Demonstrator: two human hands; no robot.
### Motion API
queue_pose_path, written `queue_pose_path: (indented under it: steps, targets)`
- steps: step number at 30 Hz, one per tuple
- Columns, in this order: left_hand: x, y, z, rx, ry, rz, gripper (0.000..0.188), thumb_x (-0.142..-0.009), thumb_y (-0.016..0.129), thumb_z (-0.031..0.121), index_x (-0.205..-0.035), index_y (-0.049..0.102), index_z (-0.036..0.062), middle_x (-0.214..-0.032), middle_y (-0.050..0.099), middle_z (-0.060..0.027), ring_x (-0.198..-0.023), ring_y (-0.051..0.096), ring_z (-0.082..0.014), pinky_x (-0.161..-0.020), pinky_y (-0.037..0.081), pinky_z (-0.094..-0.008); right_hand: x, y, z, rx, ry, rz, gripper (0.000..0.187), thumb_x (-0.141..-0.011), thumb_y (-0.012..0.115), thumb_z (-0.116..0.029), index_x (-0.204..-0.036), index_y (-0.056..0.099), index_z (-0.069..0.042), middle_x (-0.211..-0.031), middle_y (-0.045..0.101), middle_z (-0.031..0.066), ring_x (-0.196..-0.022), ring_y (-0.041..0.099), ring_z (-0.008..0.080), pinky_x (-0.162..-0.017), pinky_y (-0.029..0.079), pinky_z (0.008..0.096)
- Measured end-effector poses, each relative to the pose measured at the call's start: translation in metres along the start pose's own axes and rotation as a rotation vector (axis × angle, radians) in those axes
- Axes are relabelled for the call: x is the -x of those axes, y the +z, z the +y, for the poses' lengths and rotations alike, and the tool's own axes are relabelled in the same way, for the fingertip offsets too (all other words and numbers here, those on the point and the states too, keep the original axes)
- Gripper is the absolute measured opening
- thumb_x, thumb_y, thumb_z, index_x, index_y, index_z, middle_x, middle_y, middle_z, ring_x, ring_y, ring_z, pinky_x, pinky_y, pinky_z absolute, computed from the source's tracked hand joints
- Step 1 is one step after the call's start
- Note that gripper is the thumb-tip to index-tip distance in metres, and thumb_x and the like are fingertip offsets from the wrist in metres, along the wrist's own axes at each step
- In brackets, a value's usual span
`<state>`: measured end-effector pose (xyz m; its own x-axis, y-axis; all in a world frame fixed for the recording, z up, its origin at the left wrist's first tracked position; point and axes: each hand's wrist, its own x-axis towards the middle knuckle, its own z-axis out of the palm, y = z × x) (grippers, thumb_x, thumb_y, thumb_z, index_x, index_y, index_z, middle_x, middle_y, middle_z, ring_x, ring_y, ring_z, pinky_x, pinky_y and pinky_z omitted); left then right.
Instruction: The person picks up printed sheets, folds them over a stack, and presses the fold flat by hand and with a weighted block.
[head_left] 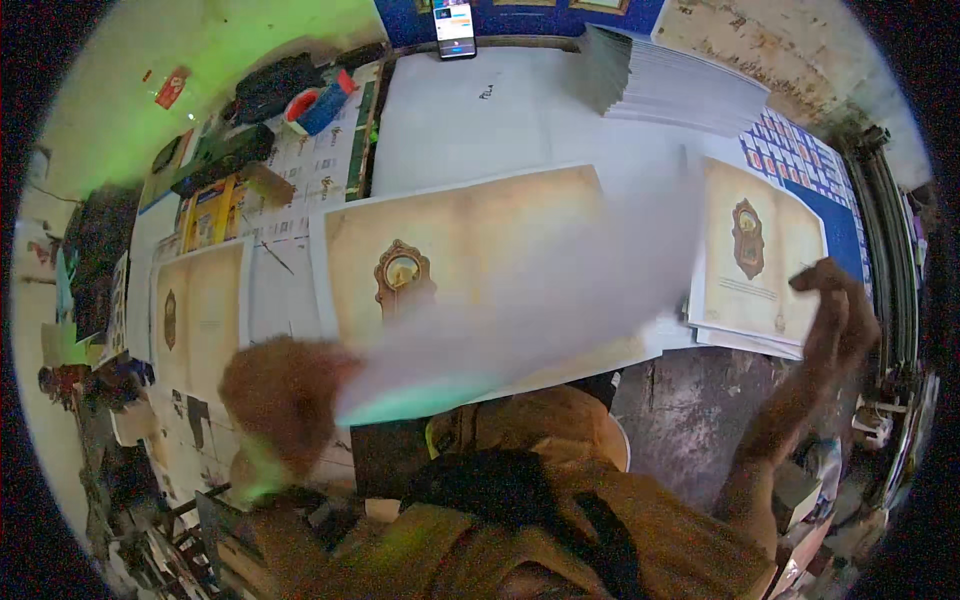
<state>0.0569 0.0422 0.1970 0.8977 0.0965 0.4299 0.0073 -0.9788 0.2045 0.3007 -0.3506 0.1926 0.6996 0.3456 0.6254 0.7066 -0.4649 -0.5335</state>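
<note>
White, motion-blurred paper sheet (540,310) crossed the head view diagonally, hiding much of the beige sheet printed with an ornate brown clock (365,230). A pile of beige clock-printed sheets (755,255) lay right; a fanned white paper stack (690,95) and upright black-edged phone (456,30) stood at the far side, a red-and-blue tape roll (320,108) upper left. Left hand (285,400) met the blurred sheet's left end; finger state untellable. Right hand (840,305) was over the pile's right edge, wrist raised, fingers bent inward; pinching untellable.
</note>
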Motion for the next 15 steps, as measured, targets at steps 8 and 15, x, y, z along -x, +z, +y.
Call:
queue_pose_path:
  steps: [8, 15]
  targets:
    - [-0.017, 0.12, -0.028, 0.539, -0.624, 0.545, 0.035, -0.099, 0.055, 0.028, -0.074, 0.056, 0.0042, -0.062, 0.036, 0.009, -0.06, 0.03, -0.0015, -0.05, 0.021, -0.0222, 0.055, 0.177, 0.018, -1.175, 0.514, -0.543, 0.071, -0.091, 0.055, -0.057, -0.133, 0.048, 0.0, -0.127, 0.058, 0.0155, -0.11, 0.057, 0.0204, -0.087, 0.049, 0.0376]
    - [-0.009, 0.184, -0.033, 1.063, -1.013, 0.384, 0.042, -0.102, 0.047, 0.037, -0.092, 0.066, 0.0003, -0.067, 0.05, 0.0051, -0.063, 0.042, -0.0033, -0.056, 0.036, -0.0216, 0.047, 0.19, -0.034, -1.137, 1.087, -0.29, 0.048, -0.097, 0.048, -0.052, -0.096, 0.061, -0.006, -0.084, 0.058, 0.0031, -0.076, 0.054, 0.0114, -0.067, 0.047, 0.0299]
